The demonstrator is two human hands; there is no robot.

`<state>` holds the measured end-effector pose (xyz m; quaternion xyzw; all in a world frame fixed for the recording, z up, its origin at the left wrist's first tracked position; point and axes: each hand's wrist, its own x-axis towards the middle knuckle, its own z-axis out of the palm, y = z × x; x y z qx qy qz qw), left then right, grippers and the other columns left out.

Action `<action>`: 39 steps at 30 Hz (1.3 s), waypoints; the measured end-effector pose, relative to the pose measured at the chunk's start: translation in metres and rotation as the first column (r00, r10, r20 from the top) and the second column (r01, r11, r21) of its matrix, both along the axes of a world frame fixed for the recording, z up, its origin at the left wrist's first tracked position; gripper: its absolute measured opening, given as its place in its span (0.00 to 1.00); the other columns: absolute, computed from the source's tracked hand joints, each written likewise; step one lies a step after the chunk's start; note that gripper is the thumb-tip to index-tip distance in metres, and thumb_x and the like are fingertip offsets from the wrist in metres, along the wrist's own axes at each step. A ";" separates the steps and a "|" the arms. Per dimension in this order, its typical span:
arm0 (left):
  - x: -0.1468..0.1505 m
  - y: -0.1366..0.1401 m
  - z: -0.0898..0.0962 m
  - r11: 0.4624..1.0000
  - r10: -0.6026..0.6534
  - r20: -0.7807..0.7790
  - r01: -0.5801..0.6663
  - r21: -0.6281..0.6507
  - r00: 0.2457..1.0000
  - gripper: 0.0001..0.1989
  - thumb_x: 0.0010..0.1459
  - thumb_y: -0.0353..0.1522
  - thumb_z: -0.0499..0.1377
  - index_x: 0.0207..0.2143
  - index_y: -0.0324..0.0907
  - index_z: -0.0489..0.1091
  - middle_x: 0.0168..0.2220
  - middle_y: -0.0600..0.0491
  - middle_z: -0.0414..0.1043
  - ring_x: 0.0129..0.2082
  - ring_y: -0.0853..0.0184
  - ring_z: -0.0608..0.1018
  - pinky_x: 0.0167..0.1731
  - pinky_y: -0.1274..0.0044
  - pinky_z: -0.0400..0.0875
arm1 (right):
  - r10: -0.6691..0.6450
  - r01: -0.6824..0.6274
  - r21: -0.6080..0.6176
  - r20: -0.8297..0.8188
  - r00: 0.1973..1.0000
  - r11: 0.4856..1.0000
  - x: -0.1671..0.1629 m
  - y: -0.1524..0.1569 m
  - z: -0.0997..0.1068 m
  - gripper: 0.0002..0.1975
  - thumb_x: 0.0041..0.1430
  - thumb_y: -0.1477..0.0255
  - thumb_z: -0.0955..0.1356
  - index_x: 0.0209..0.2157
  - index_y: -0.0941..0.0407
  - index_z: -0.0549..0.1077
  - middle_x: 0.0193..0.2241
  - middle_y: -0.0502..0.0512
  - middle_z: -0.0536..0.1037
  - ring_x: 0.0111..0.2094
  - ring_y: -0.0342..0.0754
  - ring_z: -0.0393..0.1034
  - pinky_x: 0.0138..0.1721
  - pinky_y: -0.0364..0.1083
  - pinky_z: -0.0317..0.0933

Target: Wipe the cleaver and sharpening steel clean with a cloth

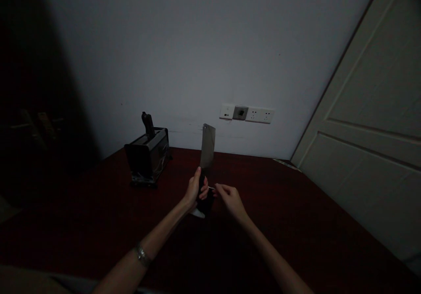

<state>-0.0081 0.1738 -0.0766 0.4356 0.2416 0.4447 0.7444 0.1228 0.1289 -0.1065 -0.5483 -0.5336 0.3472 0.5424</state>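
Note:
In the head view, my left hand (pixel 194 189) is closed around the dark handle of a cleaver (pixel 208 147). Its broad, grey blade points upward, with a small hole near the top corner. My right hand (pixel 230 200) is just to the right, its fingertips pinched together by a thin, pale strip or edge that is too small to name. Below my left hand is a dark, flat item (pixel 206 203) with a pale part (pixel 198 213) at its lower end; its kind is unclear in the dim light.
A black knife block (pixel 148 154) with a dark handle sticking out stands on the reddish-brown table (pixel 263 184) at left. Wall sockets (pixel 259 115) are behind the table. A pale panelled door (pixel 365 123) borders the right side, and a thin strip (pixel 287 165) lies at the back right.

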 end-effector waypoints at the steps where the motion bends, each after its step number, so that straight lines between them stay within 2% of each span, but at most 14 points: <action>1: -0.004 0.002 0.003 0.999 -0.031 0.041 0.031 -0.016 0.999 0.27 0.52 0.54 0.47 0.18 0.40 0.56 0.09 0.63 0.48 0.05 0.80 0.51 0.07 0.85 0.46 | 0.036 -0.051 0.084 0.175 0.984 0.995 0.004 -0.001 -0.004 0.13 0.54 0.66 0.63 0.36 0.58 0.75 0.35 0.61 0.78 0.38 0.52 0.73 0.42 0.53 0.64; 3: -0.010 0.005 0.008 0.991 -0.112 0.129 0.120 -0.058 0.985 0.27 0.53 0.54 0.45 0.18 0.40 0.55 0.09 0.63 0.48 0.05 0.80 0.51 0.06 0.85 0.46 | 0.160 -0.285 0.185 0.501 0.850 0.940 0.009 -0.003 -0.012 0.15 0.49 0.77 0.63 0.39 0.56 0.74 0.44 0.59 0.75 0.49 0.52 0.66 0.50 0.54 0.58; 5: -0.016 0.009 0.009 0.970 -0.193 0.220 0.220 -0.102 0.956 0.27 0.54 0.53 0.44 0.17 0.40 0.54 0.09 0.63 0.47 0.05 0.79 0.50 0.06 0.85 0.46 | 0.265 -0.495 0.145 0.700 0.663 0.857 0.011 -0.002 -0.016 0.23 0.45 0.82 0.62 0.44 0.55 0.72 0.49 0.57 0.71 0.54 0.51 0.59 0.55 0.53 0.53; 7: -0.019 0.012 0.007 0.940 -0.259 0.301 0.311 -0.139 0.918 0.27 0.55 0.52 0.43 0.17 0.40 0.54 0.09 0.63 0.47 0.05 0.79 0.49 0.05 0.85 0.46 | 0.288 -0.561 0.082 0.793 0.537 0.824 0.009 0.000 -0.017 0.25 0.45 0.81 0.63 0.47 0.54 0.70 0.50 0.57 0.70 0.54 0.50 0.59 0.55 0.52 0.51; 10: -0.022 0.014 0.003 0.888 -0.340 0.386 0.428 -0.170 0.858 0.27 0.56 0.52 0.43 0.16 0.40 0.54 0.09 0.62 0.47 0.05 0.80 0.48 0.05 0.86 0.46 | 0.234 -0.542 0.072 0.849 0.474 0.838 0.005 0.003 -0.016 0.20 0.49 0.78 0.64 0.45 0.52 0.71 0.46 0.55 0.73 0.50 0.49 0.63 0.54 0.53 0.50; 13: -0.022 0.013 0.001 0.842 -0.407 0.425 0.513 -0.170 0.809 0.27 0.56 0.51 0.43 0.16 0.40 0.54 0.09 0.62 0.46 0.05 0.80 0.47 0.05 0.86 0.46 | 0.194 -0.525 0.126 0.837 0.511 0.842 0.009 0.005 -0.017 0.18 0.51 0.79 0.63 0.44 0.51 0.71 0.41 0.54 0.76 0.46 0.48 0.66 0.52 0.51 0.53; 15: -0.022 0.011 0.001 0.817 -0.442 0.430 0.551 -0.169 0.787 0.27 0.56 0.51 0.43 0.16 0.39 0.54 0.09 0.63 0.46 0.05 0.81 0.46 0.06 0.86 0.47 | 0.163 -0.443 0.186 0.752 0.639 0.877 0.020 0.007 -0.018 0.16 0.51 0.77 0.63 0.42 0.53 0.73 0.38 0.55 0.77 0.42 0.48 0.68 0.47 0.50 0.57; 19: -0.022 0.007 0.001 0.765 -0.513 0.418 0.620 -0.173 0.749 0.26 0.56 0.50 0.43 0.17 0.39 0.55 0.09 0.63 0.46 0.06 0.81 0.45 0.06 0.86 0.47 | -0.148 0.091 0.235 0.237 0.960 0.968 0.063 0.021 -0.005 0.12 0.48 0.68 0.66 0.34 0.57 0.76 0.32 0.56 0.78 0.34 0.51 0.71 0.38 0.50 0.63; 21: -0.021 0.006 0.000 0.741 -0.540 0.425 0.650 -0.168 0.726 0.26 0.56 0.50 0.43 0.16 0.40 0.55 0.09 0.62 0.46 0.05 0.80 0.45 0.06 0.86 0.47 | -0.346 0.343 0.201 -0.021 0.938 0.918 0.086 0.033 0.015 0.16 0.43 0.64 0.68 0.32 0.59 0.76 0.29 0.56 0.78 0.31 0.52 0.71 0.36 0.50 0.63; 23: -0.020 0.006 -0.001 0.722 -0.559 0.438 0.673 -0.160 0.704 0.26 0.57 0.50 0.43 0.16 0.40 0.55 0.09 0.62 0.46 0.05 0.80 0.44 0.05 0.86 0.46 | -0.426 0.447 0.236 -0.137 0.894 0.863 0.101 0.045 0.045 0.18 0.42 0.63 0.69 0.34 0.61 0.76 0.31 0.57 0.78 0.33 0.52 0.71 0.37 0.50 0.63; 26: -0.018 0.006 -0.004 0.707 -0.568 0.454 0.690 -0.158 0.686 0.26 0.56 0.50 0.43 0.16 0.39 0.55 0.09 0.62 0.46 0.05 0.80 0.44 0.05 0.86 0.46 | -0.496 0.490 0.495 -0.130 0.858 0.718 0.099 0.061 0.094 0.19 0.47 0.64 0.67 0.40 0.60 0.74 0.36 0.58 0.76 0.37 0.51 0.69 0.41 0.50 0.62; 30: -0.017 0.005 -0.007 0.695 -0.573 0.459 0.699 -0.166 0.679 0.26 0.56 0.50 0.44 0.15 0.39 0.55 0.09 0.62 0.47 0.05 0.80 0.45 0.05 0.86 0.46 | -0.438 0.046 0.735 0.351 0.827 0.677 0.066 0.080 0.137 0.14 0.53 0.69 0.64 0.42 0.55 0.73 0.36 0.56 0.72 0.39 0.48 0.66 0.42 0.49 0.61; 34: -0.017 0.004 -0.007 0.675 -0.606 0.447 0.723 -0.147 0.658 0.26 0.56 0.49 0.44 0.15 0.39 0.56 0.09 0.62 0.47 0.05 0.80 0.45 0.05 0.86 0.46 | -0.246 -0.384 0.574 0.733 0.634 0.723 0.040 0.095 0.144 0.13 0.54 0.71 0.64 0.42 0.54 0.74 0.38 0.57 0.68 0.41 0.49 0.63 0.43 0.50 0.60; 39: -0.016 0.007 -0.013 0.657 -0.626 0.469 0.745 -0.114 0.624 0.26 0.56 0.49 0.45 0.16 0.39 0.56 0.08 0.62 0.47 0.04 0.80 0.45 0.05 0.86 0.46 | -0.102 -0.524 0.418 0.843 0.528 0.742 0.021 0.072 0.121 0.13 0.58 0.69 0.63 0.42 0.54 0.74 0.39 0.59 0.68 0.42 0.49 0.61 0.42 0.50 0.60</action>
